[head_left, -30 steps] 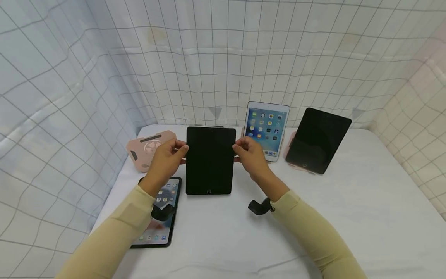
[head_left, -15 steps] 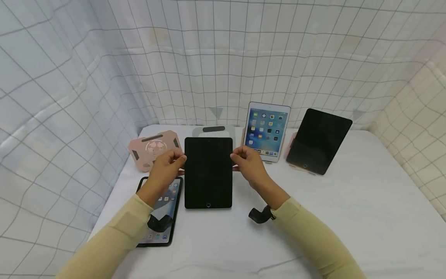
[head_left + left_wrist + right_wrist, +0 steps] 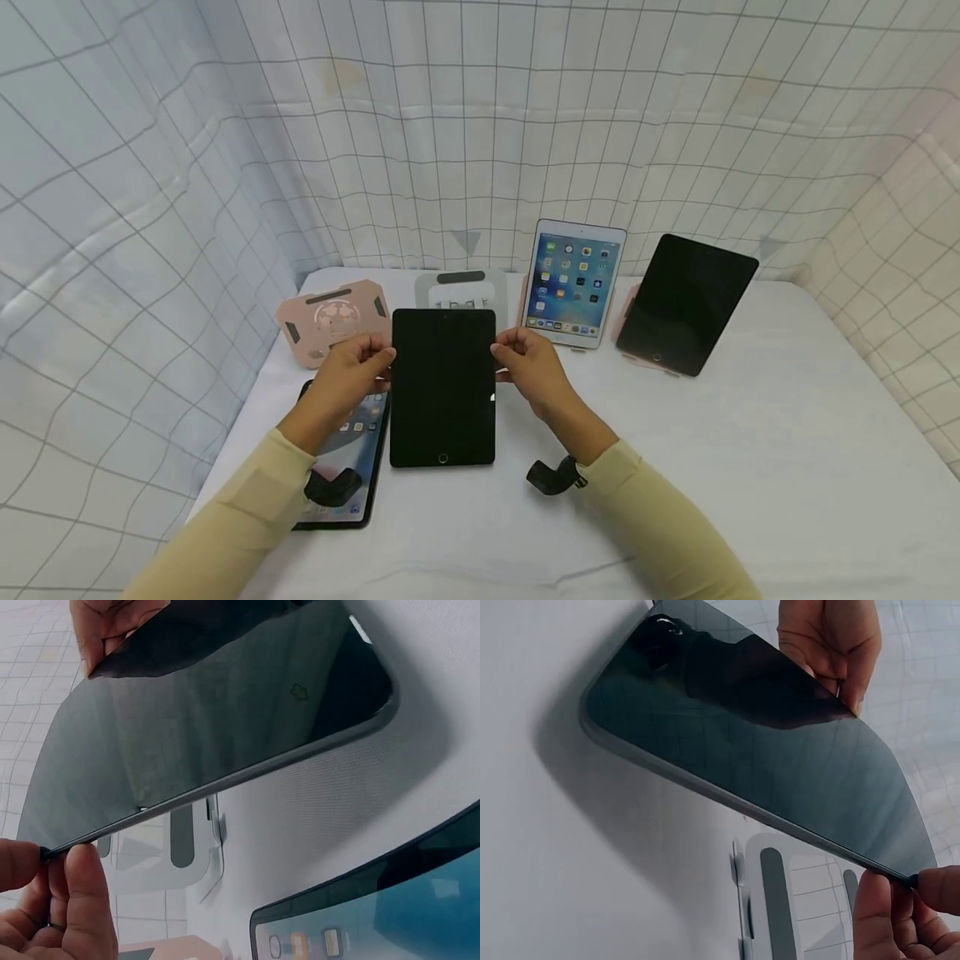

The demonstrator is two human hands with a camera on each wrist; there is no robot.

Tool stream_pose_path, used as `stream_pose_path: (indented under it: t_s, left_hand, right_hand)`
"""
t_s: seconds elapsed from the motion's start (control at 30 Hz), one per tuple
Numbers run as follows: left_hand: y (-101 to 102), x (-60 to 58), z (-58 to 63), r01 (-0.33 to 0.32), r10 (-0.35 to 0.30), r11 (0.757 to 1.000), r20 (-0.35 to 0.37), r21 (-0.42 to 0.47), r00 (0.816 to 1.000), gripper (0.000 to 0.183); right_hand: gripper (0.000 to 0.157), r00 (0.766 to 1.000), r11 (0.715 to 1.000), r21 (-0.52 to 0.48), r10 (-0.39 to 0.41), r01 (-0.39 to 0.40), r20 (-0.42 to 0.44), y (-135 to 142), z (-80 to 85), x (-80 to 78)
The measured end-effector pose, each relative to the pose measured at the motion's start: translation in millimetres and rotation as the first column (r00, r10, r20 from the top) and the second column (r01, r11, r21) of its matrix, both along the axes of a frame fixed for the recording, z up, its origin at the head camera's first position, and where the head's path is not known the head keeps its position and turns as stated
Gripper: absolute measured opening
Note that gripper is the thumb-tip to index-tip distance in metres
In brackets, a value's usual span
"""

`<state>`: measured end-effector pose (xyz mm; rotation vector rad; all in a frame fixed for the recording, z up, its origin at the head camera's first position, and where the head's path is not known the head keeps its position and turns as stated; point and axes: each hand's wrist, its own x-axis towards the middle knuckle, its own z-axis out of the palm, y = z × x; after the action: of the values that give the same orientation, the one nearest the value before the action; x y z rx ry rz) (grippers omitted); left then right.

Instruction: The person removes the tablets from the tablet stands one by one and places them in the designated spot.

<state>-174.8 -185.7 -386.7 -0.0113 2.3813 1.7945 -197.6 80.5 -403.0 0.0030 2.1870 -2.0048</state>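
Note:
A tablet with a dark screen (image 3: 442,392) is held upright, screen toward me, in front of a grey tablet stand (image 3: 498,292). My left hand (image 3: 341,379) pinches its left edge between thumb and fingers, and my right hand (image 3: 536,375) pinches the right edge. In the left wrist view the tablet (image 3: 225,735) casts a shadow on the cloth below. The right wrist view shows the tablet (image 3: 750,757) by its edge, with the stand's slotted plate behind it. Most of the stand's lower part is hidden by the tablet in the head view.
A larger lit tablet (image 3: 366,450) lies under my left forearm. Behind my left hand stands a pink tablet stand (image 3: 303,335). To the right, a white tablet (image 3: 573,279) and a black tablet (image 3: 686,304) lean on stands. Gridded curtains (image 3: 480,150) enclose the white tabletop (image 3: 720,467).
Both hands have brought the tablet toward me and slightly left. The grey stand, almost hidden behind the tablet a second ago, now shows above its top edge.

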Motion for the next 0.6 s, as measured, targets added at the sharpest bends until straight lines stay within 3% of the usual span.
stream_pose_path:
  t_s: [0.33, 0.6]
  left_hand:
    - [-6.8, 4.6, 0.6, 0.067, -0.066, 0.998, 0.064, -0.02, 0.996, 0.02]
    - [-10.0, 6.6, -4.8, 0.08, -0.074, 0.995, 0.109, -0.055, 0.991, 0.018]
  right_hand:
    - [0.009, 0.998, 0.999, -0.016, 0.03, -0.029, 0.049, -3.8, -11.5, 9.3]
    - [0.008, 0.997, 0.998, -0.022, 0.056, -0.055, 0.062, -6.9, -19.0, 12.6]
